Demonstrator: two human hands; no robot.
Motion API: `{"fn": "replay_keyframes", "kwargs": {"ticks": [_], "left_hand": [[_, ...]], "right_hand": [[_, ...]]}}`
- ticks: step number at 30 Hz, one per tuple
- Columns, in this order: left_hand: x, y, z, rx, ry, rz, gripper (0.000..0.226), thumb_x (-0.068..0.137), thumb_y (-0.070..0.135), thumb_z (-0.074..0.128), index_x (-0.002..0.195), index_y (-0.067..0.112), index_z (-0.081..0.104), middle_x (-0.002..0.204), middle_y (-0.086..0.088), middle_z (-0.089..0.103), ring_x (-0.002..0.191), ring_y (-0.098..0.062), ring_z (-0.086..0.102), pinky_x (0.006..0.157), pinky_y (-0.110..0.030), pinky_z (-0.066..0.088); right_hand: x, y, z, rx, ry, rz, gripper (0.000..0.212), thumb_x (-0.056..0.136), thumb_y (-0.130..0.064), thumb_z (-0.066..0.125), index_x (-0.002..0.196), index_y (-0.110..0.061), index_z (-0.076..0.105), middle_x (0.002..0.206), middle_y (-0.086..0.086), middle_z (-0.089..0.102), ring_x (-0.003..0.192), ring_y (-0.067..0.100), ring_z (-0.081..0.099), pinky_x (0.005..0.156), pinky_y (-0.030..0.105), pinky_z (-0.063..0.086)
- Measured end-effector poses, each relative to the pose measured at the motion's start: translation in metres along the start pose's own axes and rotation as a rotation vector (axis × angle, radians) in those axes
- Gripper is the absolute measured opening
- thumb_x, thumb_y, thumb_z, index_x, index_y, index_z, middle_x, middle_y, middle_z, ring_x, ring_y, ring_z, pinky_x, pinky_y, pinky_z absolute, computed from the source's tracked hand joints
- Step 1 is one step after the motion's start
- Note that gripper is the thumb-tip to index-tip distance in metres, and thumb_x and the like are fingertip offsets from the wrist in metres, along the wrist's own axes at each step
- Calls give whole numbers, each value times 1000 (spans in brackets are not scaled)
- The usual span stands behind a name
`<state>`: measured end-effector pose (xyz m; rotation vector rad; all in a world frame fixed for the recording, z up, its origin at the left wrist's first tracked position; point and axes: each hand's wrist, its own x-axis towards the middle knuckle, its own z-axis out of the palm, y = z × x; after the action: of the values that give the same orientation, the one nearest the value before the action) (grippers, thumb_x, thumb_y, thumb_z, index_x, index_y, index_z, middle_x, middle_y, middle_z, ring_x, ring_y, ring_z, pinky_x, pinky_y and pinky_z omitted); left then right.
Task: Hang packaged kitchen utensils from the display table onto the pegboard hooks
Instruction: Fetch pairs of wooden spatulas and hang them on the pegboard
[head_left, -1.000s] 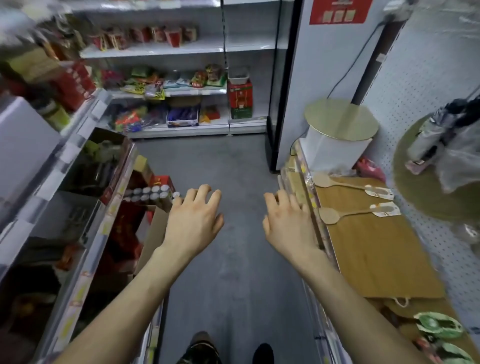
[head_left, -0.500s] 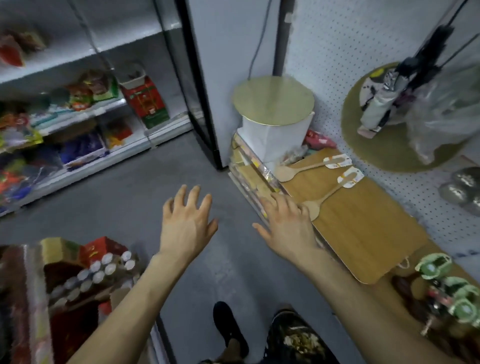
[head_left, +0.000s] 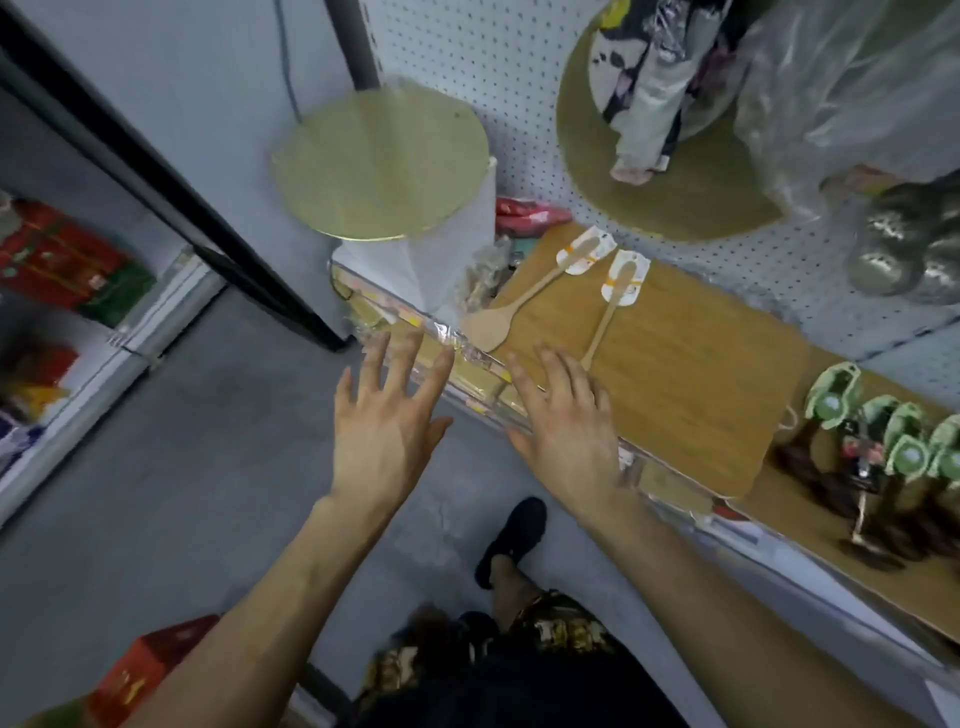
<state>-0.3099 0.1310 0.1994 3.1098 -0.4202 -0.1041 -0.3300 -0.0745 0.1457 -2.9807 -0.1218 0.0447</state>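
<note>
**At the bench (head_left: 779, 525) edge: fingers spread, nothing held**

Over the front lip of the bench hovers the right grip (head_left: 569, 431), palm down, fingers straight and fanned, released and carrying nothing. Right at its fingertips lies the nearer packaged spoon (head_left: 605, 322): the handle runs away from the grip to a white card, and the bowl end is hidden beneath the fingers, so contact cannot be called. Just left of those fingertips sits the second packaged spoon (head_left: 519, 304), flat head nearest the grip, carded handle angled away. Both lie on a wooden board (head_left: 701, 374) on the bench. The left grip (head_left: 387, 431) hangs beside the right one, out over the grey floor (head_left: 182, 467), also flat, splayed and empty, its fingertips reaching the bench's plastic-wrapped edge. Beyond both grips rises the white pegboard (head_left: 467, 67), and a round olive mat (head_left: 675, 208) hangs on it. Far right of the right grip stand green-carded packs (head_left: 831, 400).
</note>
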Motion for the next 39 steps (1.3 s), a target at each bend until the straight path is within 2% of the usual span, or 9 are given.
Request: {"fn": "replay_keyframes", "kwargs": {"ticks": [4, 12, 16, 20, 25, 29, 33, 36, 39], "left_hand": [[57, -3, 22, -5, -26, 130, 73, 92, 35, 80, 158, 24, 50, 168, -9, 40, 156, -38, 35, 112, -61, 44], [204, -9, 114, 22, -175, 415, 70, 97, 38, 73, 160, 29, 43, 170, -5, 35, 155, -36, 34, 108, -59, 49], [289, 4, 176, 64, -233, 537, 68, 103, 40, 64, 162, 34, 32, 172, 0, 23, 156, -33, 28, 106, -57, 53], [362, 20, 234, 99, -250, 653, 69, 108, 35, 54, 166, 35, 18, 172, -1, 17, 157, -33, 25, 109, -57, 52], [423, 41, 278, 114, -324, 691, 70, 108, 18, 53, 168, 31, 18, 172, -9, 20, 154, -38, 26, 112, -59, 49], [439, 53, 288, 167, -252, 701, 72, 104, 14, 54, 167, 32, 24, 169, -9, 30, 148, -39, 36, 114, -61, 43], [438, 57, 293, 61, -268, 668, 77, 93, -5, 60, 161, 23, 38, 159, -9, 41, 138, -40, 45, 103, -57, 55], [438, 59, 289, -45, -309, 642, 76, 91, -9, 60, 159, 21, 44, 156, -9, 40, 134, -39, 50, 104, -56, 55], [430, 57, 283, -91, -336, 640, 82, 94, -7, 60, 165, 24, 36, 156, -9, 39, 130, -40, 54, 102, -56, 56]], "right_hand": [[33, 11, 33, 33, -39, 93, 90, 84, -41, 84, 162, -27, 42, 168, 9, 38, 151, 33, 40, 110, 56, 46], [104, 62, 106, 85, -87, 363, 88, 89, -50, 80, 164, -29, 39, 166, 7, 39, 149, 31, 43, 103, 54, 53], [147, 97, 150, 210, -96, 578, 88, 93, -55, 74, 164, -39, 25, 167, -1, 28, 151, 26, 34, 105, 57, 52], [190, 131, 190, 280, -81, 687, 86, 92, -42, 76, 159, -40, 22, 164, 1, 28, 147, 29, 35, 106, 59, 50], [226, 165, 224, 303, -84, 789, 81, 98, -32, 74, 164, -31, 26, 160, 13, 30, 145, 38, 37, 109, 62, 49], [238, 175, 235, 272, -117, 811, 82, 98, -14, 69, 165, -32, 26, 158, 12, 31, 140, 38, 39, 109, 61, 50], [242, 174, 237, 341, -75, 841, 82, 94, 7, 52, 166, -27, 32, 153, 16, 37, 135, 39, 40, 111, 51, 44], [239, 172, 234, 384, -63, 875, 81, 94, 8, 50, 166, -25, 34, 151, 16, 39, 134, 40, 41, 113, 47, 41], [231, 168, 229, 469, -54, 900, 85, 95, 8, 47, 169, -30, 29, 149, 16, 40, 133, 39, 43, 115, 48, 42]]}}
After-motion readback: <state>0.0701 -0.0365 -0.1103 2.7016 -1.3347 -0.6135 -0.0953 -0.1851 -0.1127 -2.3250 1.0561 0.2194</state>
